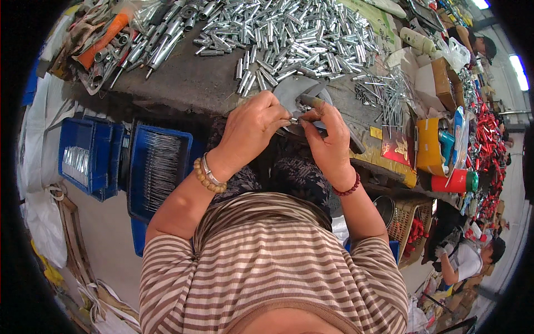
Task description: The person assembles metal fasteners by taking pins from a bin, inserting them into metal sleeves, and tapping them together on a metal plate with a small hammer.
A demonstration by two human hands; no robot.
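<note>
At the bench's near edge, my left hand (253, 133) is closed in a pinch, with fingertips on a small shiny metal piece (294, 120). Opposite it, my right hand (329, 139) is closed too, thumb and fingers meeting at the same piece. Its exact kind is mostly hidden by the fingers. Just beyond my hands lies a round grey metal plate (290, 89), with dark metal parts over it. Behind that spreads a large heap of short silver metal tubes (289, 39). Thin metal rods and small pins (389, 94) lie to the right of my right hand.
Blue bins (132, 195) with thin metal rods stand left below the bench. Longer metal tools (167, 42) and an orange-handled tool (105, 39) lie at the back left. On the right are a yellow box (429, 146), a red container (448, 182) and a wicker basket (401, 222). Other people sit farther right.
</note>
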